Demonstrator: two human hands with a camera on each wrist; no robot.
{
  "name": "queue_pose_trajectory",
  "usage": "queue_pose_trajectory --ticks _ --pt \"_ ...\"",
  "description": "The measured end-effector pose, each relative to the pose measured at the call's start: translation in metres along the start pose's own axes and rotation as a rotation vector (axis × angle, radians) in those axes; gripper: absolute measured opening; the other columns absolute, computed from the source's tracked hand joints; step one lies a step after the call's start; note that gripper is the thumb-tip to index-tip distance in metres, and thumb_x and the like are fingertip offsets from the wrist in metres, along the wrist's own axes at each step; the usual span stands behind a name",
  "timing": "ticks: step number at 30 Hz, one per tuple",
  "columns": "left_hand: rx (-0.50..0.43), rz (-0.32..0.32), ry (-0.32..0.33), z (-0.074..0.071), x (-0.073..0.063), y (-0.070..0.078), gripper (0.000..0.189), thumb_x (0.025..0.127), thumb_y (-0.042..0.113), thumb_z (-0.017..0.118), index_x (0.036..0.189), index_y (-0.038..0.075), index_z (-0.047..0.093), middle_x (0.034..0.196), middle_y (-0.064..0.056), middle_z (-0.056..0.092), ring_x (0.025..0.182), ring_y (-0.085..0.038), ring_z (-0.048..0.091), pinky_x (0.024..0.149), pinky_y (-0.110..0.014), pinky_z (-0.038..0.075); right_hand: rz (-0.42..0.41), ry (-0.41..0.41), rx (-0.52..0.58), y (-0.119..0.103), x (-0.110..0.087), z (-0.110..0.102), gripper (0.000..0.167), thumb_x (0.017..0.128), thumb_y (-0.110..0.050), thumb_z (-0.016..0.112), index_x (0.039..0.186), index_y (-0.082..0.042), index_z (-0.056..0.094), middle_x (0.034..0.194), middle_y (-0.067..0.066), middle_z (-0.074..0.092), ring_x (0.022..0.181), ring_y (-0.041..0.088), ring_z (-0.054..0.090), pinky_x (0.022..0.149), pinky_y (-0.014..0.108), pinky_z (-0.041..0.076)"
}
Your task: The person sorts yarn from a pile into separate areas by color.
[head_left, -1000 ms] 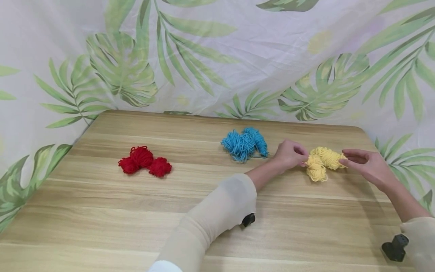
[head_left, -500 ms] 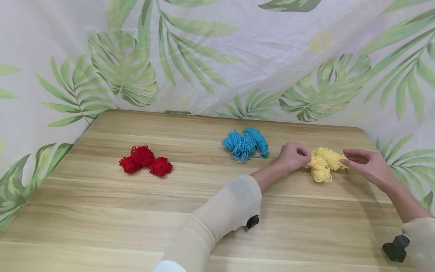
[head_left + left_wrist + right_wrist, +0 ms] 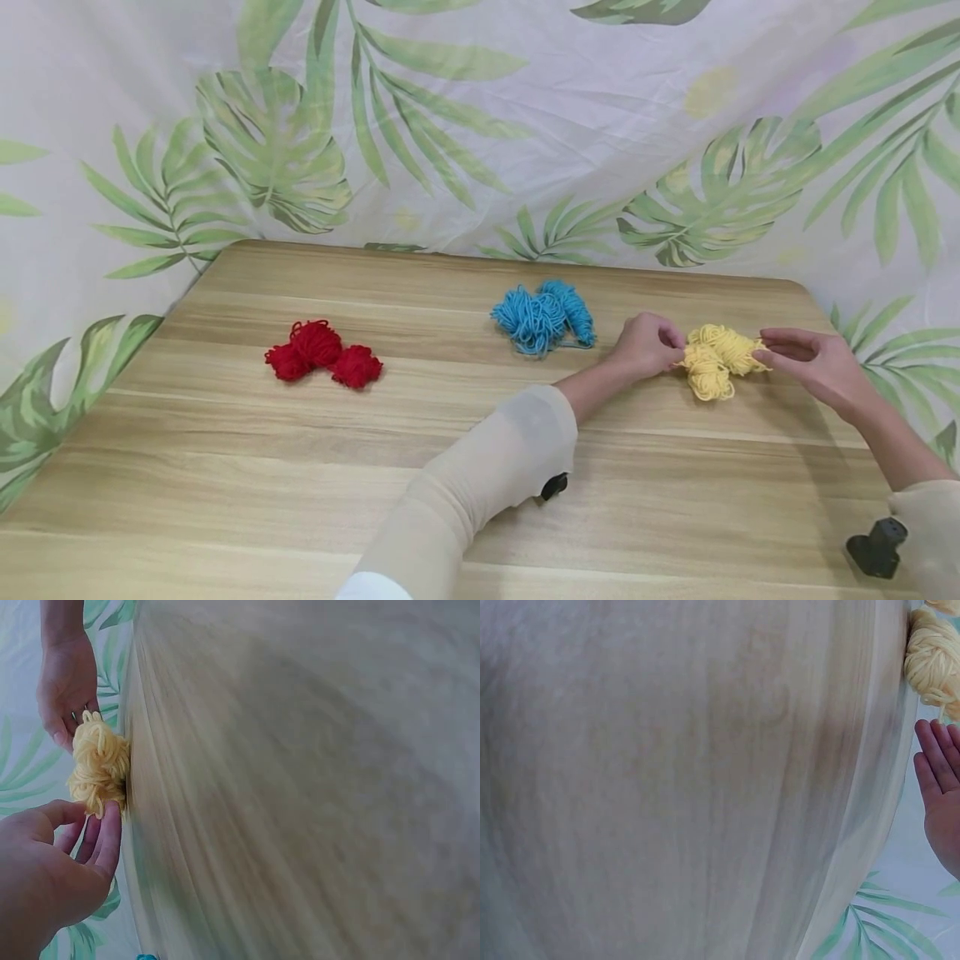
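Yellow yarn bundles (image 3: pixel 723 350) lie together on the right side of the table. From their left side my left hand (image 3: pixel 647 346) pinches the edge of the yarn between thumb and fingers, as the left wrist view (image 3: pixel 56 866) also shows. At the opposite end is my right hand (image 3: pixel 817 371), its fingers nearly straight and its fingertips at the yarn's edge. In the right wrist view those fingers (image 3: pixel 941 754) are extended just by the yellow yarn (image 3: pixel 934 664). Blue yarn bundles (image 3: pixel 531 321) sit left of my left hand.
Red yarn bundles (image 3: pixel 315 343) lie farther left on the wooden table (image 3: pixel 300 492). Behind the table's back edge hangs a leaf-patterned cloth (image 3: pixel 450 125). Black devices are fixed at the left sleeve (image 3: pixel 553 486) and the right sleeve (image 3: pixel 877 546).
My left hand and the left part of the yellow yarn have shifted slightly right since a second ago. The right hand has hardly moved; the red and blue yarn lie still.
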State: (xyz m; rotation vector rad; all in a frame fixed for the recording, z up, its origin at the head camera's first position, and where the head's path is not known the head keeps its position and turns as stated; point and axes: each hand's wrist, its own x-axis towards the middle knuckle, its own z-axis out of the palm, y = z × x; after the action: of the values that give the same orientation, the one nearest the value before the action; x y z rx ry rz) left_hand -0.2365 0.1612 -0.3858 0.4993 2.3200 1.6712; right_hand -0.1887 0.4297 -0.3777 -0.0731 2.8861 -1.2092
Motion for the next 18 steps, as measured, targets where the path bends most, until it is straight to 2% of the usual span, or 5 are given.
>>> queue_pose_trajectory --ticks 5,11,14,18 --pt "0.113 0.041 -0.02 -0.005 0.001 -0.002 0.009 0.09 0.002 0.078 0.082 0.005 0.075 0.071 0.007 0.061 0.069 -0.002 0.053 0.065 -0.01 0.043 0.007 -0.007 -0.005 0.0 -0.001 0.0 0.056 0.102 -0.024 0.068 0.14 0.013 0.052 0.103 -0.041 0.056 0.095 -0.025 0.053 0.074 0.005 0.043" --pt "0.161 0.069 -0.056 -0.01 0.0 -0.004 0.007 0.09 0.003 0.078 0.085 0.006 0.077 0.073 0.006 0.066 0.071 -0.002 0.056 0.068 -0.01 0.043 0.015 -0.009 -0.014 -0.001 0.0 0.0 0.055 0.102 -0.026 0.068 0.14 0.011 0.053 0.103 -0.042 0.056 0.095 -0.025 0.053 0.074 0.005 0.042" --pt "0.182 0.077 -0.06 -0.013 0.0 -0.005 0.006 0.091 0.004 0.078 0.086 0.007 0.077 0.076 0.004 0.069 0.072 -0.002 0.057 0.069 -0.01 0.043 -0.001 0.002 0.012 0.0 0.0 0.0 0.046 0.101 -0.023 0.068 0.137 0.004 0.057 0.104 -0.04 0.058 0.095 -0.023 0.055 0.075 0.005 0.044" --pt "0.193 0.092 -0.074 -0.017 0.0 -0.005 0.001 0.091 0.003 0.078 0.091 0.005 0.078 0.08 0.002 0.072 0.074 -0.002 0.058 0.07 -0.009 0.043 -0.025 0.021 0.055 0.001 -0.001 -0.003 0.029 0.101 -0.02 0.069 0.128 -0.014 0.062 0.104 -0.038 0.062 0.095 -0.02 0.059 0.076 0.005 0.046"
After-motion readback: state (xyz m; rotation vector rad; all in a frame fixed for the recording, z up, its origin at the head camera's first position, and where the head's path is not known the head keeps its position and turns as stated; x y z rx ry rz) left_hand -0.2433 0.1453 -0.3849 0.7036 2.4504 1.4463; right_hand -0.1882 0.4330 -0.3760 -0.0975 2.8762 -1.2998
